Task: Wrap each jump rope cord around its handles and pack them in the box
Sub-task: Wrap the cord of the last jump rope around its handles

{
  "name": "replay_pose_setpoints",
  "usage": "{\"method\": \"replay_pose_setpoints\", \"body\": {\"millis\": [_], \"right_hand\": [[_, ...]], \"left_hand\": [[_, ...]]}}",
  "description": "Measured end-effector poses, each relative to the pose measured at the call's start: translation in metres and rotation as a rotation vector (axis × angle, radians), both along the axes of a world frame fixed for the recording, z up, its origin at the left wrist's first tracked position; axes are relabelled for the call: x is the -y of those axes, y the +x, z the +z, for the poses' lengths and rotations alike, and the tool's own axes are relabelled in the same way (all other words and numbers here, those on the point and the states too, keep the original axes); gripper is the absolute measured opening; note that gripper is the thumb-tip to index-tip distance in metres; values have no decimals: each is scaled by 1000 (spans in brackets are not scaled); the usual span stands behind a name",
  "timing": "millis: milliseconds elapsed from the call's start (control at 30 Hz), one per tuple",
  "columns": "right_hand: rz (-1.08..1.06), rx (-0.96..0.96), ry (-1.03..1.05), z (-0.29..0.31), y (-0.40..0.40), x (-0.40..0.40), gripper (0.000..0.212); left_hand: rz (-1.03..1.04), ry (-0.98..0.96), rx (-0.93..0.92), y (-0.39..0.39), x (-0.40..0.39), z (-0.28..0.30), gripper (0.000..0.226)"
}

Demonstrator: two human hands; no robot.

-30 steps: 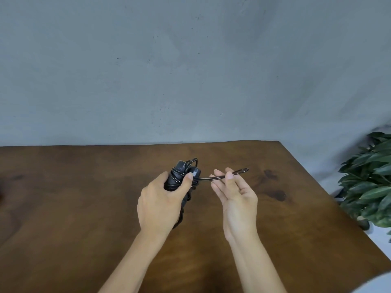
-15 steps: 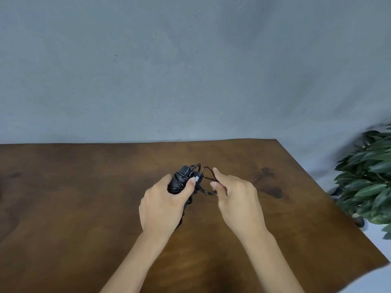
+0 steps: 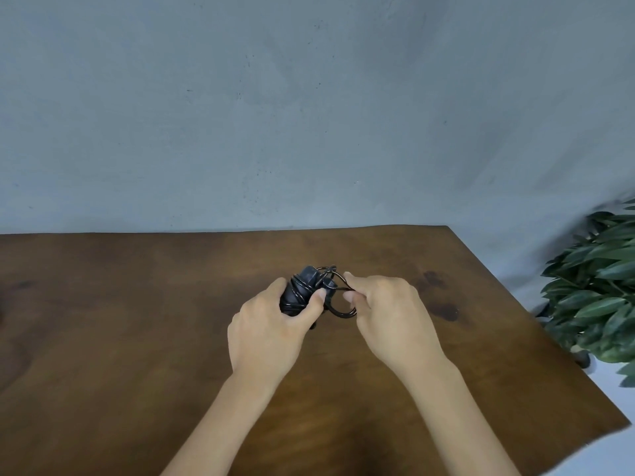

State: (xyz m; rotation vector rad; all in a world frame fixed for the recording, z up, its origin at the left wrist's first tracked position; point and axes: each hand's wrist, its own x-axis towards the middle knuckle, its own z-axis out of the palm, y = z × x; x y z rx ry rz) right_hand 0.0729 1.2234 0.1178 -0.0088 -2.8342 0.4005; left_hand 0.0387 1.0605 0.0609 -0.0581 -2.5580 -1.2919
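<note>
Looking through the head camera, the loose tail of the cord (image 3: 338, 304) that stuck out straight a second ago is now bent into a small loop; the right hand (image 3: 388, 312) pinches it beside the handles (image 3: 302, 292), which the left hand (image 3: 268, 329) grips above the table (image 3: 103, 338), cord coiled round them; the wrap looks nearly done, with tucking probably next; no box shows; a plant (image 3: 598, 297) stands well apart, and nothing blocks the hands.
</note>
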Motion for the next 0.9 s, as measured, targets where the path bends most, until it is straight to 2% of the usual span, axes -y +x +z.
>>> {"method": "replay_pose_setpoints", "body": {"millis": [167, 367, 467, 567, 700, 767, 900], "right_hand": [[25, 29, -176, 1, 0, -5, 31], [82, 29, -138, 3, 4, -9, 27], [82, 0, -131, 3, 8, -7, 31], [61, -8, -229, 4, 10, -8, 31], [52, -1, -351, 5, 12, -8, 29], [43, -13, -334, 4, 13, -7, 26], [-6, -80, -223, -5, 14, -2, 28]], "left_hand": [[-80, -10, 37, -4, 8, 0, 65], [-212, 14, 64, -5, 11, -1, 63], [-250, -3, 88, -7, 14, 5, 59], [-285, -30, 112, -9, 15, 12, 48], [-304, -46, 126, -10, 16, 16, 54], [-333, -21, 160, -10, 17, 16, 50], [-397, -20, 212, -13, 21, 16, 62]]}}
